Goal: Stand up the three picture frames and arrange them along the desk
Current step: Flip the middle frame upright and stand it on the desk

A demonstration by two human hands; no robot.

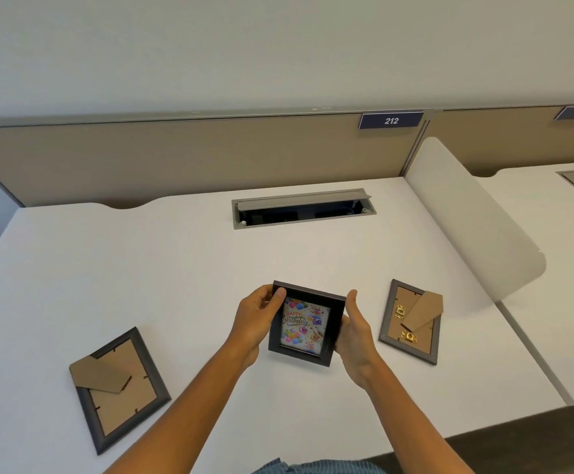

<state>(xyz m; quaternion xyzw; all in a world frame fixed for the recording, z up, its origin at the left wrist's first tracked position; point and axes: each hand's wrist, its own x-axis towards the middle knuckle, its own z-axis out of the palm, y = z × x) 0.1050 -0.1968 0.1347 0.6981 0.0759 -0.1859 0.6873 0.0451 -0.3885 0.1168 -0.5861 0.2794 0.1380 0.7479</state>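
A: In the head view, what are the hands doing?

B: Both are gripping the black frame [306, 323]. The left hand [256, 319] is pinching its left edge, thumb on the front; the right hand [355, 331] is clasping the right edge. The frame is hanging above the desk [176, 268], near its front middle, tilted, with the birthday picture facing the camera.

A: And the other two?

B: The left frame [119, 390] and the right frame [412, 321] are lying face down, well apart, their cardboard stands showing. None of the three is standing yet.

A: What could be going wrong from here?

B: I cannot see the black frame's stand, so if it is still folded, the frame may be tipping backward once set down. The desktop is looking smooth, so a stand foot may also be sliding out. Setting it too far back risks the open cable tray [304, 208].

A: And the room?

B: A white office desk against a tan partition [176, 159] with a "212" label [391, 120], a white side divider [467, 213] on the right, and a plain wall above.
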